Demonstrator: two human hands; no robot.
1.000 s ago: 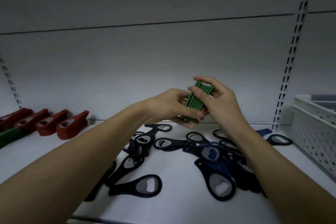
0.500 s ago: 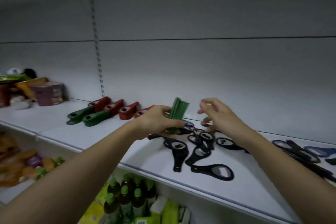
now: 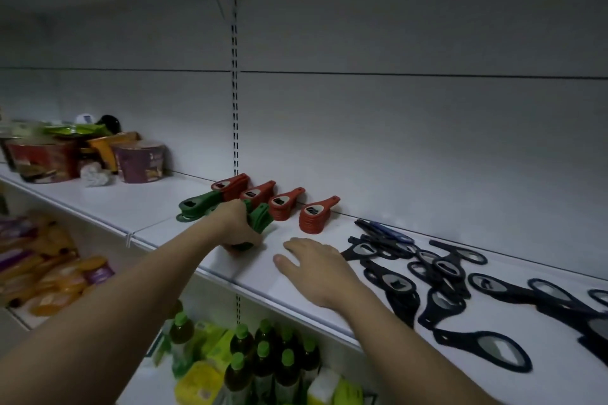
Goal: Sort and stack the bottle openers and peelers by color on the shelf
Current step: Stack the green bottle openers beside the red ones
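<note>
Nearest, the right hand (image 3: 316, 268) hovers flat over the shelf (image 3: 263, 279), fingers spread, holding nothing; black openers (image 3: 441, 276) lie scattered at its 3 o'clock; farther, the left hand (image 3: 235, 223) grips a green stack (image 3: 260, 219) resting on the shelf — red stacks (image 3: 283, 209) at its 1 o'clock, by the back wall.

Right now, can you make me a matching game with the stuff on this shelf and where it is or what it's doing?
Things:
1. green stack
2. red stacks
3. black openers
4. right hand

Places or states:
A. scattered loose on the right part of the shelf
B. lined up in a row along the back wall
C. gripped by the left hand
D. open, fingers spread over the shelf, holding nothing

Pairs: 1-C, 2-B, 3-A, 4-D
</note>
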